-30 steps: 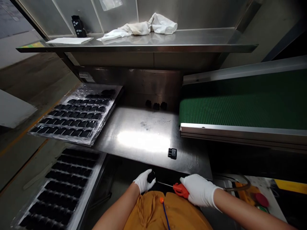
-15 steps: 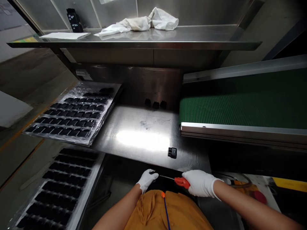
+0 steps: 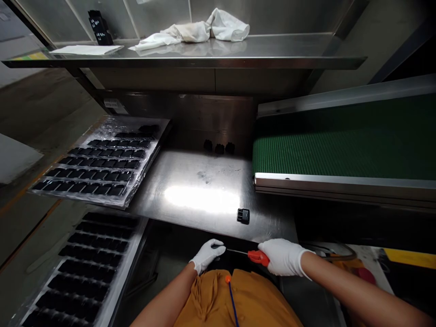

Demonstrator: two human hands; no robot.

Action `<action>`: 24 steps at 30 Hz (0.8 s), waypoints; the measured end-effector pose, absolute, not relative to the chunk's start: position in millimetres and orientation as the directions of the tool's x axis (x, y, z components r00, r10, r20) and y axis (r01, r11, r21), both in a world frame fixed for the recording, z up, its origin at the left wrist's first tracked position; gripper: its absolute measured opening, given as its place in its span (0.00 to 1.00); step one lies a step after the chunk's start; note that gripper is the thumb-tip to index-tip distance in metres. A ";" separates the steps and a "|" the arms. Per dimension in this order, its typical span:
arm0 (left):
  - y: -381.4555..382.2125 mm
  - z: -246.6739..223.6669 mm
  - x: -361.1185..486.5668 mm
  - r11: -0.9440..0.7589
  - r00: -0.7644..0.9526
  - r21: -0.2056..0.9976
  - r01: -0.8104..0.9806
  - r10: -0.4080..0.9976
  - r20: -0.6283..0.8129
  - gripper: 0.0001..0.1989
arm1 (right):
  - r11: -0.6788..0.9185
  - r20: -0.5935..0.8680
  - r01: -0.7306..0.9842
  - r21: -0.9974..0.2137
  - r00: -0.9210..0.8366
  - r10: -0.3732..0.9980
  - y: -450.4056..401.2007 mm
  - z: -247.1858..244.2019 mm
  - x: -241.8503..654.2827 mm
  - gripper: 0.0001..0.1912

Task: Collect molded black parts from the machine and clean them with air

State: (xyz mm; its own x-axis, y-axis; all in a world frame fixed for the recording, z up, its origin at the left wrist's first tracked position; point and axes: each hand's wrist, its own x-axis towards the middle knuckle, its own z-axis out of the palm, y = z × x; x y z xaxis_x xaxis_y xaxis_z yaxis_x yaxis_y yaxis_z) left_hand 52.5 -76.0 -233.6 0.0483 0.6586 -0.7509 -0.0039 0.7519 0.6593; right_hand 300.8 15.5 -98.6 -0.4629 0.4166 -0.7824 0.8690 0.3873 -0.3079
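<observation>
My right hand (image 3: 282, 257), in a white glove, is wrapped round the red handle of an air blow gun (image 3: 258, 257). Its thin metal nozzle points left at my left hand (image 3: 207, 255). That hand, also gloved, is curled with thumb and fingers round a small black plastic part (image 3: 215, 246), mostly hidden by the fingers and dark against the background. Just above the hands, near the front edge of the steel table (image 3: 190, 177), lies a black plastic connector piece (image 3: 243, 216). Farther back on the table sit 3 similar black pieces (image 3: 220, 148).
Plastic-wrapped trays of black parts stand at the left, an upper tray (image 3: 127, 200) and a lower tray (image 3: 117, 272). A green conveyor belt (image 3: 340, 141) fills the right side. Overhead, a steel shelf (image 3: 272, 50) carries a white cloth (image 3: 228, 26), paper and a black block (image 3: 100, 29).
The view has shifted slightly, so the scene sits a little farther left. My left fingers have turned slightly round the black part. The blow gun stays pointed at it.
</observation>
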 end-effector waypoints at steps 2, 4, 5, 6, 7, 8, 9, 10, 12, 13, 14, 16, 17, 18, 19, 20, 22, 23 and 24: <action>-75.3 -232.2 51.4 0.719 0.036 0.690 0.084 0.690 -0.723 0.17 | 0.407 -0.787 0.863 -0.300 -0.465 0.405 14.5 -99.7 301.3 0.15; -75.0 -233.5 51.0 0.679 0.021 0.715 0.170 0.723 -0.691 0.15 | 0.426 -0.795 0.855 -0.294 -0.467 0.388 13.4 -101.8 300.5 0.16; -75.2 -235.0 50.9 0.660 0.016 0.724 0.204 0.737 -0.676 0.16 | 0.432 -0.798 0.854 -0.291 -0.465 0.382 13.1 -103.4 299.7 0.16; -75.5 -236.7 50.8 0.643 0.016 0.731 0.228 0.748 -0.663 0.18 | 0.436 -0.801 0.853 -0.288 -0.464 0.379 13.1 -105.1 298.8 0.16; -76.0 -238.5 50.6 0.629 0.021 0.738 0.245 0.758 -0.652 0.22 | 0.438 -0.802 0.852 -0.285 -0.463 0.378 13.5 -107.0 298.0 0.16; -76.7 -240.0 50.2 0.615 0.029 0.747 0.253 0.767 -0.641 0.26 | 0.440 -0.801 0.852 -0.283 -0.462 0.381 14.2 -109.1 297.3 0.16; -77.5 -241.0 49.7 0.601 0.040 0.758 0.255 0.776 -0.629 0.30 | 0.440 -0.800 0.853 -0.281 -0.461 0.384 15.2 -111.1 296.8 0.16; -78.3 -241.4 49.1 0.588 0.053 0.769 0.251 0.785 -0.617 0.33 | 0.440 -0.799 0.854 -0.278 -0.459 0.388 16.3 -113.1 296.6 0.17; -79.5 -240.6 47.7 0.571 0.077 0.788 0.231 0.796 -0.600 0.36 | 0.439 -0.803 0.856 -0.275 -0.456 0.385 18.7 -116.8 296.8 0.17; -79.8 -239.8 47.1 0.572 0.085 0.791 0.217 0.796 -0.599 0.36 | 0.438 -0.805 0.856 -0.275 -0.454 0.382 19.7 -118.4 297.2 0.17; -79.8 -239.0 46.5 0.579 0.087 0.791 0.199 0.793 -0.603 0.36 | 0.437 -0.807 0.856 -0.275 -0.453 0.379 20.7 -119.8 297.5 0.16; -78.8 -238.0 45.7 0.613 0.077 0.775 0.152 0.774 -0.628 0.33 | 0.437 -0.807 0.857 -0.274 -0.452 0.380 22.2 -122.3 298.1 0.17; -77.9 -238.1 45.4 0.640 0.072 0.759 0.123 0.757 -0.650 0.32 | 0.436 -0.806 0.857 -0.274 -0.452 0.382 22.8 -123.2 298.4 0.17; -76.7 -238.4 45.2 0.672 0.071 0.736 0.088 0.732 -0.677 0.30 | 0.436 -0.804 0.857 -0.274 -0.453 0.384 23.2 -123.9 298.6 0.17; -75.4 -238.8 44.9 0.707 0.077 0.706 0.046 0.702 -0.708 0.28 | 0.436 -0.804 0.857 -0.276 -0.454 0.384 23.4 -124.3 298.8 0.16; -74.0 -239.3 44.7 0.744 0.090 0.668 -0.002 0.666 -0.741 0.26 | 0.435 -0.805 0.856 -0.278 -0.455 0.381 23.5 -124.3 298.9 0.16; -71.0 -239.5 44.1 0.811 0.127 0.574 -0.115 0.585 -0.801 0.21 | 0.433 -0.803 0.855 -0.287 -0.461 0.378 23.1 -123.3 299.2 0.16; -69.4 -239.1 43.8 0.834 0.143 0.523 -0.175 0.547 -0.825 0.18 | 0.431 -0.801 0.854 -0.291 -0.464 0.379 22.6 -122.2 299.3 0.16; -67.8 -238.4 43.3 0.850 0.154 0.470 -0.238 0.511 -0.846 0.16 | 0.429 -0.799 0.854 -0.295 -0.467 0.379 22.0 -120.9 299.2 0.16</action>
